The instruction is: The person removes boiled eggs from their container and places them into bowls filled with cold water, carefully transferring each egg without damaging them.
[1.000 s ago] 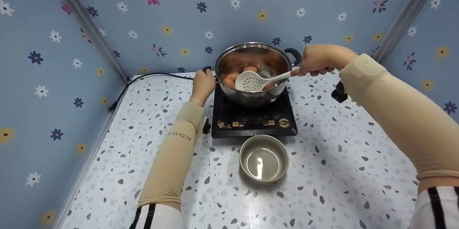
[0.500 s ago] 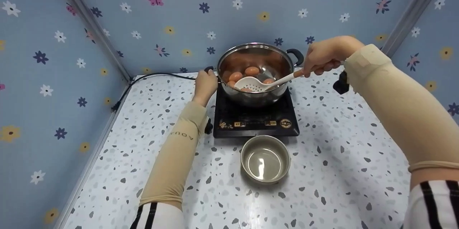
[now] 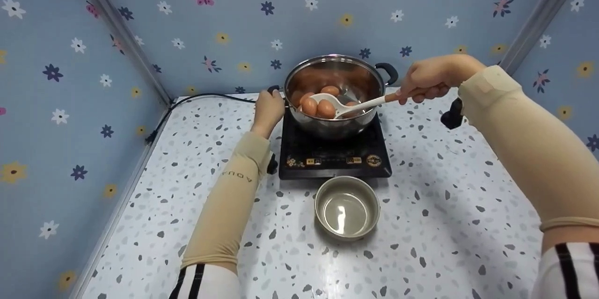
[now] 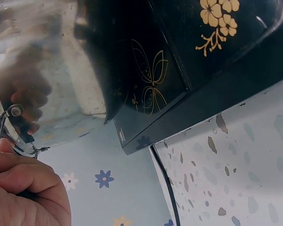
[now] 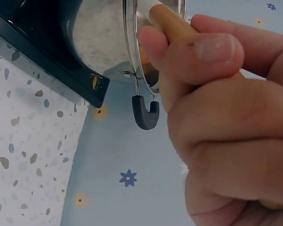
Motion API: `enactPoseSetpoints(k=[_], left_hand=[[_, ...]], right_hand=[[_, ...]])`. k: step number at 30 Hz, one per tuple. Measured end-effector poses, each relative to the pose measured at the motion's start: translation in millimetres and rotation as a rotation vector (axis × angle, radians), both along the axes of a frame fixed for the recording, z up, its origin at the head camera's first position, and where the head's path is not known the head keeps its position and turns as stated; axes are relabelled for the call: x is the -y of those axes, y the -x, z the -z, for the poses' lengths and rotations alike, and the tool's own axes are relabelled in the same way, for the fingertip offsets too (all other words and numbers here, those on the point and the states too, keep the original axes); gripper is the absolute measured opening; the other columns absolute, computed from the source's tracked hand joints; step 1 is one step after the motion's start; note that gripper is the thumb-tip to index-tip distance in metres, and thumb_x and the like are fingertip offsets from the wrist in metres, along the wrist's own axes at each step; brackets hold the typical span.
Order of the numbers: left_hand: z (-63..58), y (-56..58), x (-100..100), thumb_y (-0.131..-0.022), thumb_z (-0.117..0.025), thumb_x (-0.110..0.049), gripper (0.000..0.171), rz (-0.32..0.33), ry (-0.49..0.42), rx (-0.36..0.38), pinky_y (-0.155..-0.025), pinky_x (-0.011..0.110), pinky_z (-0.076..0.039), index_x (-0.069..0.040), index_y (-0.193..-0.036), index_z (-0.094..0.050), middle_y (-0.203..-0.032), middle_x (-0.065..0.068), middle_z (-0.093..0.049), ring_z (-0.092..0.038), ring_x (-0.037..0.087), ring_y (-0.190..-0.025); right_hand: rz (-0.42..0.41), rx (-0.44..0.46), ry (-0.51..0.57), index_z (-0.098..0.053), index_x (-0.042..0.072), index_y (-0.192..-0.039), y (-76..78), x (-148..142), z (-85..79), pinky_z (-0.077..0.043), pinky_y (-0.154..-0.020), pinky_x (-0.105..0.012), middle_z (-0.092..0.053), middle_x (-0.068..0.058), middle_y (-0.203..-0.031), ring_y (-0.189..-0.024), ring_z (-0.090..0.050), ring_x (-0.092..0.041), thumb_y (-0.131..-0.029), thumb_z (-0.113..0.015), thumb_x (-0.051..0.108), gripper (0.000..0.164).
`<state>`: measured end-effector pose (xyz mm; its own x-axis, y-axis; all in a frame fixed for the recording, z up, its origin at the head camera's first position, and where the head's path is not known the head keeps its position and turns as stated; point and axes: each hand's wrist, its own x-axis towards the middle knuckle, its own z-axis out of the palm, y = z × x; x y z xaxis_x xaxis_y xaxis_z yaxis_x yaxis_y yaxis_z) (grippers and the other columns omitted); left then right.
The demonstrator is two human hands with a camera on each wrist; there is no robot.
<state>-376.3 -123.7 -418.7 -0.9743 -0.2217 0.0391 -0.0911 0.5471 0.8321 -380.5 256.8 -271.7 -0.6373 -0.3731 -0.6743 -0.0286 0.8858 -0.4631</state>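
1. Eggs (image 3: 326,109) lie inside the pot (image 3: 327,128), two on the white spoon (image 3: 360,106) at near left.
2. Right hand (image 3: 426,80) grips the spoon's brown handle (image 3: 392,97).
3. Left hand (image 3: 269,112) holds the pot's left handle (image 3: 273,89).
4. Bowl (image 3: 346,234) stands near, before the cooktop (image 3: 335,170).

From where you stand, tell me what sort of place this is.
Probably a cooking booth or mock kitchen: a pot holding eggs sits on a black hob, and flower-patterned walls stand on three sides.
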Motion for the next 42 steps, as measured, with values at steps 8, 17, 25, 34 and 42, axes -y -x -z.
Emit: enactPoseSetpoints(k=[8,17,25,34,42], left_hand=[[-2.3,-1.0,0.5,-0.118,-0.034,-0.025,0.05,0.012,-0.026,-0.003,-0.11,0.057,-0.049,0.015,-0.137,-0.055,-0.133,0.035,-0.063,-0.062,0.048,-0.13],[-0.4,-1.0,-0.8,-0.119,-0.033,-0.026,0.049,0.012,-0.022,0.015,-0.108,0.056,-0.049,0.014,-0.137,-0.054,-0.131,0.033,-0.063,-0.062,0.046,-0.128],[-0.4,0.0,-0.7,-0.118,-0.034,-0.026,0.049,-0.001,-0.018,0.004,-0.112,0.056,-0.048,0.015,-0.138,-0.054,-0.134,0.034,-0.063,-0.061,0.047,-0.132],[-0.3,0.2,-0.9,-0.118,-0.034,-0.026,0.051,-0.001,-0.007,-0.001,-0.115,0.056,-0.047,0.016,-0.14,-0.053,-0.139,0.035,-0.062,-0.059,0.048,-0.137],[1.1,-1.7,-1.0,-0.118,-0.034,-0.026,0.051,0.007,-0.032,-0.007,-0.11,0.057,-0.049,0.015,-0.138,-0.055,-0.135,0.035,-0.062,-0.061,0.048,-0.132]], right_hand=[[-0.01,-0.138,-0.07,-0.076,0.005,-0.115,-8.2,14.2,-9.2,-0.033,-0.049,-0.026,-0.054,0.003,-0.069,-0.05,-0.035,-0.008,-0.106,-0.064,0.026,0.025],[-0.016,-0.189,-0.107,-0.077,0.005,-0.115,-11.8,13.6,-13.5,-0.032,-0.048,-0.026,-0.055,0.003,-0.068,-0.049,-0.036,-0.008,-0.104,-0.067,0.025,0.025],[-0.073,-0.227,-0.168,-0.077,0.006,-0.111,-10.9,15.7,-25.4,-0.033,-0.049,-0.027,-0.053,0.003,-0.066,-0.05,-0.035,-0.009,-0.105,-0.066,0.026,0.023],[-0.061,-0.22,-0.172,-0.079,0.005,-0.108,-15.1,4.1,-37.6,-0.033,-0.048,-0.025,-0.057,0.002,-0.067,-0.05,-0.037,-0.008,-0.104,-0.066,0.024,0.023],[-0.055,-0.187,-0.154,-0.079,0.006,-0.113,-17.7,-1.5,-37.6,-0.032,-0.047,-0.026,-0.057,0.002,-0.068,-0.05,-0.034,-0.008,-0.105,-0.065,0.026,0.026]])
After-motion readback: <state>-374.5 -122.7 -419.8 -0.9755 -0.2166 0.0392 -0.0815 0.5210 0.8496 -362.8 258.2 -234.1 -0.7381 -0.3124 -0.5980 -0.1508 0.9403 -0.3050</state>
